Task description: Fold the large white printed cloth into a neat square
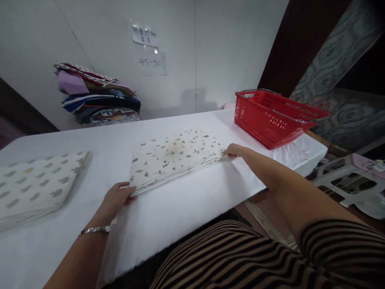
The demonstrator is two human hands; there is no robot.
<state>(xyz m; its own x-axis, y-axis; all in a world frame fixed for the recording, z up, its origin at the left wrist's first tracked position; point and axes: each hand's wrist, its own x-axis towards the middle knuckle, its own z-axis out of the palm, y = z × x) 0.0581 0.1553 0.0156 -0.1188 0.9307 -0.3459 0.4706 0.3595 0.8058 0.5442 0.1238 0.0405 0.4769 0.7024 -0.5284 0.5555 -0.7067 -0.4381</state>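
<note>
A folded white cloth (177, 154) with small grey-green prints lies flat on the white-covered table, its layered edge facing me. A faint yellowish patch shows near its middle. My left hand (119, 194) pinches the near left corner, thumb on top and fingers beneath. At the near right corner, my right hand (233, 150) closes on the layers in the same manner. To the left lies a second folded cloth (39, 182), white with larger grey blotches; neither hand touches it.
A red plastic basket (270, 124) stands at the table's back right. Folded fabrics (99, 96) are piled at the back left against the wall. Paper signs (144, 36) hang above the white table (180, 216). A white plastic stool (350, 176) is beyond the right end.
</note>
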